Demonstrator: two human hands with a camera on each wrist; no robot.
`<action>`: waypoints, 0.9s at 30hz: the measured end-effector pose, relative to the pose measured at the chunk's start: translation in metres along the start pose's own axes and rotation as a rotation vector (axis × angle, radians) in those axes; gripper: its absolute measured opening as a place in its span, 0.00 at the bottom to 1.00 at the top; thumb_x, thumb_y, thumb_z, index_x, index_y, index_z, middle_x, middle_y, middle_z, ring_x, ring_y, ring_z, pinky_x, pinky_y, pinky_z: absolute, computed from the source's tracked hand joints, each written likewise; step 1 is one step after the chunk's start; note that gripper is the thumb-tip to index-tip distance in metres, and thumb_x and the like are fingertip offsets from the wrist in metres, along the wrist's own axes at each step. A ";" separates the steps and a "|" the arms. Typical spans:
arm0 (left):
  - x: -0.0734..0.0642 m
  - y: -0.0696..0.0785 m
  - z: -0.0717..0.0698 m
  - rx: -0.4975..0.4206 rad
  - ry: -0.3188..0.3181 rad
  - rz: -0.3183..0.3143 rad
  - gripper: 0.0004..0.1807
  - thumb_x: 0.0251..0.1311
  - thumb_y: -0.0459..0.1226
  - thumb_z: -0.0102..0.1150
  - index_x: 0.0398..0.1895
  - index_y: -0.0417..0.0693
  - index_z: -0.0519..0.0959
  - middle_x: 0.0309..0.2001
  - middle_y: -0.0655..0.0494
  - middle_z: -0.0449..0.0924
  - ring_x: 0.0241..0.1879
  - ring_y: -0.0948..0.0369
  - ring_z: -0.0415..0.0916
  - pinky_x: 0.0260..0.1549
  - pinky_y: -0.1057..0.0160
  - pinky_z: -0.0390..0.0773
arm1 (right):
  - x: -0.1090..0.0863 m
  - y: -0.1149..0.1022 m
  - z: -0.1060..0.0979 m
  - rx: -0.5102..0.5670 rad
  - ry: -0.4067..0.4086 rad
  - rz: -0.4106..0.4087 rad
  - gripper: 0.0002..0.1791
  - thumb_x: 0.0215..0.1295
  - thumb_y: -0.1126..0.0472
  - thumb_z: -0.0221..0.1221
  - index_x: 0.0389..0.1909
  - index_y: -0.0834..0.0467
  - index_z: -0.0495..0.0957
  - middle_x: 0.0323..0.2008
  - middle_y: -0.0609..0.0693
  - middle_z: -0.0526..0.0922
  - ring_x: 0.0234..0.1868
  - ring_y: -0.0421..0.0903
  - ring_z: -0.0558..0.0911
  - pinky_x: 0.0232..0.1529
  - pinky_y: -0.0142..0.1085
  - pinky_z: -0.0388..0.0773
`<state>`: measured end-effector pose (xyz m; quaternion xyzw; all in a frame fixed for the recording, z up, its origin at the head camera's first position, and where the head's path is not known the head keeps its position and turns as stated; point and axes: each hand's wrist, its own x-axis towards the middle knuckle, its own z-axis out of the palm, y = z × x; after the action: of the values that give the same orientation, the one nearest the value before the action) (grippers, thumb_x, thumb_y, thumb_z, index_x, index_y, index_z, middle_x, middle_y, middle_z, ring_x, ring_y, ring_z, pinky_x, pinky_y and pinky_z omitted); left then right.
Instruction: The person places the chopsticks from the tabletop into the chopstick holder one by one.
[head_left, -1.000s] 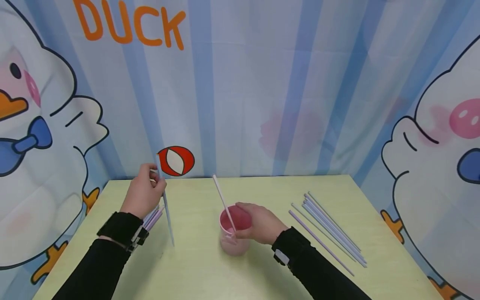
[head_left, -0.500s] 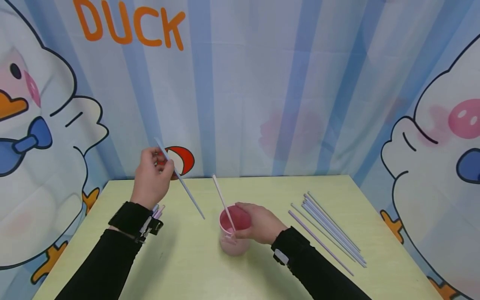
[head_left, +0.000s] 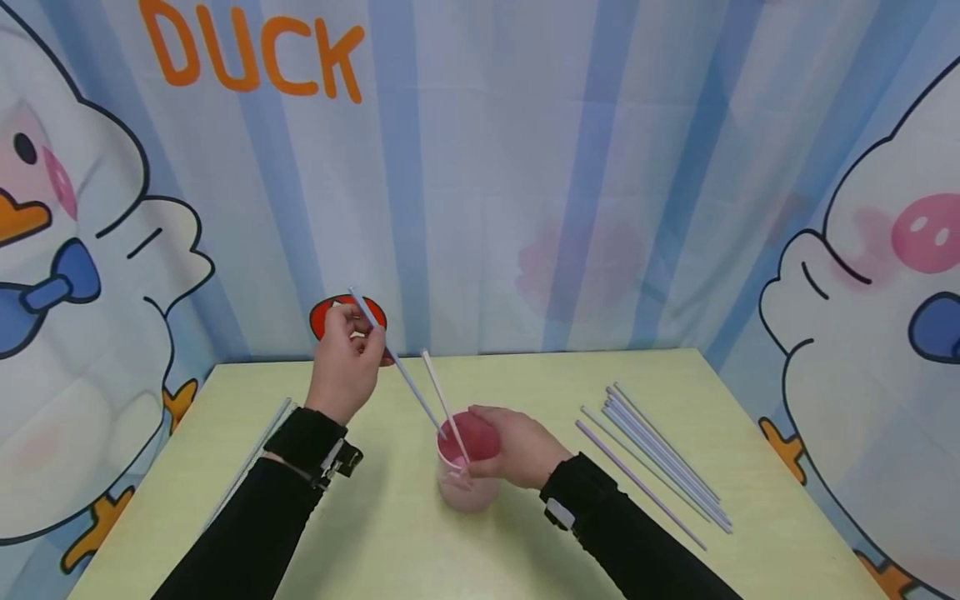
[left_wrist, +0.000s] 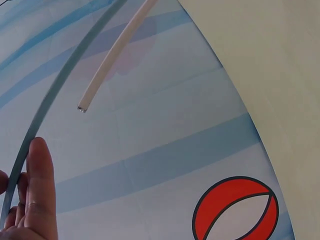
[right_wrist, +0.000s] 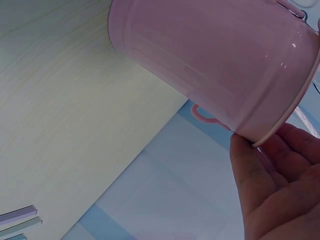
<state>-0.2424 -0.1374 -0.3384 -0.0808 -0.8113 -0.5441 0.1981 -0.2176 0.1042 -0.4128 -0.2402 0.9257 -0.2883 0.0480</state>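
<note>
My left hand pinches a long light-blue straw near its upper end. The straw slants down to the right, its lower tip at the mouth of a small pink pail. A pale pink straw leans inside the pail, its top sticking out to the left. My right hand grips the pail's rim from the right side. In the right wrist view, the thumb lies outside the pail wall and the fingers go behind the rim. The left wrist view has the blue straw beside the pale pink one.
Several straws in grey-blue and purple lie on the right of the pale yellow table. More straws lie at the left, partly under my left forearm. A duck-print curtain hangs behind the table.
My left hand has lifted the blue straw and carried it right, tilting it until its lower tip reached the pail's mouth. The right hand and pail have stayed put.
</note>
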 end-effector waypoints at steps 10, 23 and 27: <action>-0.011 -0.015 0.025 0.025 -0.080 -0.097 0.21 0.73 0.37 0.49 0.62 0.38 0.58 0.47 0.41 0.74 0.38 0.51 0.82 0.40 0.55 0.85 | 0.000 -0.002 0.000 -0.008 -0.005 -0.011 0.45 0.50 0.51 0.73 0.69 0.61 0.68 0.58 0.55 0.78 0.55 0.51 0.78 0.55 0.45 0.78; -0.024 -0.034 0.049 0.155 -0.147 -0.139 0.18 0.71 0.37 0.51 0.58 0.40 0.62 0.41 0.45 0.76 0.31 0.56 0.82 0.37 0.55 0.85 | 0.000 -0.002 -0.002 0.020 -0.018 0.005 0.46 0.49 0.51 0.73 0.69 0.60 0.67 0.58 0.54 0.79 0.55 0.50 0.78 0.56 0.44 0.77; -0.027 -0.037 0.054 0.193 -0.171 -0.153 0.17 0.70 0.38 0.53 0.56 0.41 0.64 0.40 0.46 0.77 0.31 0.57 0.80 0.35 0.55 0.85 | 0.000 -0.001 -0.002 0.010 -0.012 -0.007 0.45 0.49 0.51 0.73 0.68 0.61 0.68 0.58 0.55 0.79 0.55 0.50 0.79 0.56 0.44 0.77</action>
<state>-0.2435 -0.1004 -0.3987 -0.0453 -0.8775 -0.4683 0.0929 -0.2178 0.1044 -0.4102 -0.2451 0.9231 -0.2915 0.0536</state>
